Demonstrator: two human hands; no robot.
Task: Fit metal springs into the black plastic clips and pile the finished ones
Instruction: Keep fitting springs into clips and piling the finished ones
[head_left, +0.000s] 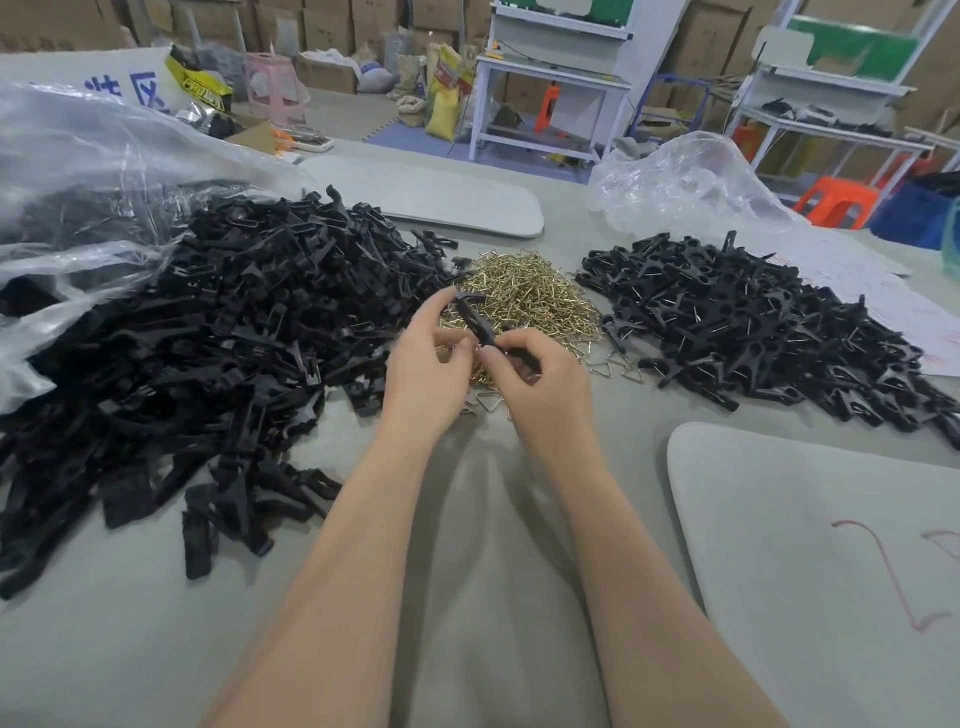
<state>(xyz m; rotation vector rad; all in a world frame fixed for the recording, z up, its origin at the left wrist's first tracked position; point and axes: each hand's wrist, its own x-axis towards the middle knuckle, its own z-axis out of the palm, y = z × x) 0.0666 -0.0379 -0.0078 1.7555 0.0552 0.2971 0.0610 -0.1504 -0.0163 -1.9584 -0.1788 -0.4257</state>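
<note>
Both hands held one black plastic clip (475, 318) over the heap of brass-coloured wire springs (524, 293).

From my remote seat I saw the left hand (426, 364) pinching the clip's middle and the right hand (540, 382) curled round its near end, likely to steady it for seating. I could not tell whether a spring was between the fingers. The loose heap of unfitted black clips (218, 332) lay left and the pile of finished clips (753, 322) right, so both were within easy reach.

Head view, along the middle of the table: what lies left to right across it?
Pile of springless black clips → heap of brass-coloured springs → pile of finished clips. The left hand and right hand hold one clip over the springs, so omitted.
</note>
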